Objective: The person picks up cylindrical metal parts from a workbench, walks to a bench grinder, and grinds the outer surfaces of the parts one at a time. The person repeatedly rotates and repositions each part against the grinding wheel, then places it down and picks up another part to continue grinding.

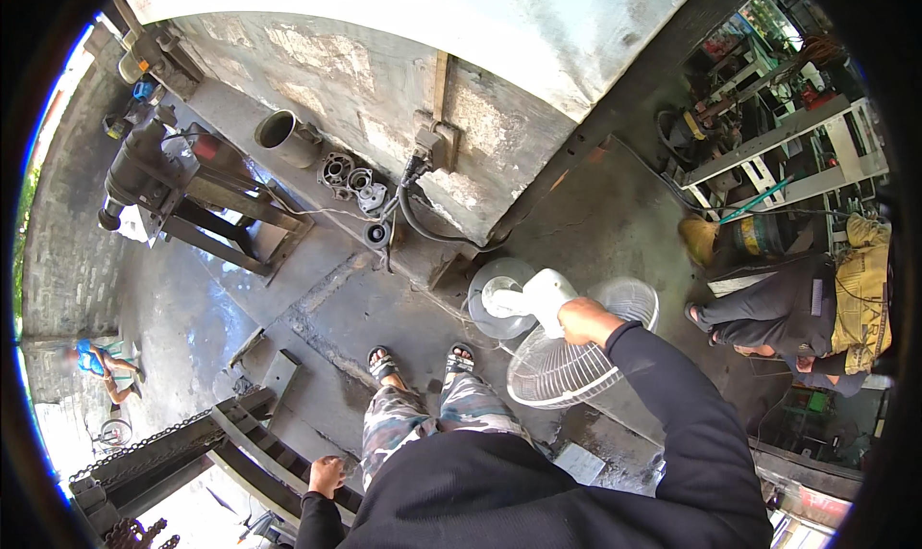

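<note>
A white electric fan (pixel 552 376) with a round wire grille stands on a round base on the floor, just ahead of me to the right. My right hand (pixel 584 320) is closed on the fan's white housing behind the grille, its arm reaching in from the right. My left hand (pixel 327 477) hangs low at my left side with its fingers curled in, and nothing shows in it. Close by that hand are dark metal beams (pixel 279 463). The palm sides of both hands are hidden.
Ahead, several metal castings (pixel 353 179) and a metal cylinder (pixel 288 138) line the wall, with a hanging cable (pixel 413 213). A heavy machine on a stand (pixel 206 189) is at left. Another person (pixel 778 309) is at right, near a cluttered rack (pixel 788 150). A seated person (pixel 104 362) is far left.
</note>
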{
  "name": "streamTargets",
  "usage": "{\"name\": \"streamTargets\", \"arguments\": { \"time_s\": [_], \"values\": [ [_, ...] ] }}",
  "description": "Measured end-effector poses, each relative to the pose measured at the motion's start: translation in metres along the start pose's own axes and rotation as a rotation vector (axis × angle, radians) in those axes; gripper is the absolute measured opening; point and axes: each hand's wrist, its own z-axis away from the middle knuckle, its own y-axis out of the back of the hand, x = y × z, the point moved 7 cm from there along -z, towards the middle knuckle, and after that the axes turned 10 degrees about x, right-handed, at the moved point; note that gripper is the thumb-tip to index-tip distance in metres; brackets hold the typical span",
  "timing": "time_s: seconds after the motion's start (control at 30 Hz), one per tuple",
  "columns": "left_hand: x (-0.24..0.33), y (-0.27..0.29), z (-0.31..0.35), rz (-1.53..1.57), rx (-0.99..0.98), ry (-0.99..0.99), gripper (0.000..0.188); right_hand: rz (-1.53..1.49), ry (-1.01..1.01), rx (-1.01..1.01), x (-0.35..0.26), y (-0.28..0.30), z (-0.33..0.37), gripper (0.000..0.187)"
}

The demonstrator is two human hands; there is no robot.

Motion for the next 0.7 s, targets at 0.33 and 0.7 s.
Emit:
{"name": "streamTargets", "arguments": {
  "time_s": [0.33,0.7],
  "values": [
    [0.129,-0.007,-0.020,-0.103,0.049,-0.296,0.037,-1.223,-0.502,-0.040,0.081,-0.078,0.069,0.024],
    [0.180,-0.017,0.004,-0.232,0.055,-0.347,0.039,-1.688,-0.691,0.058,0.098,-0.100,0.103,0.037]
  ]
}}
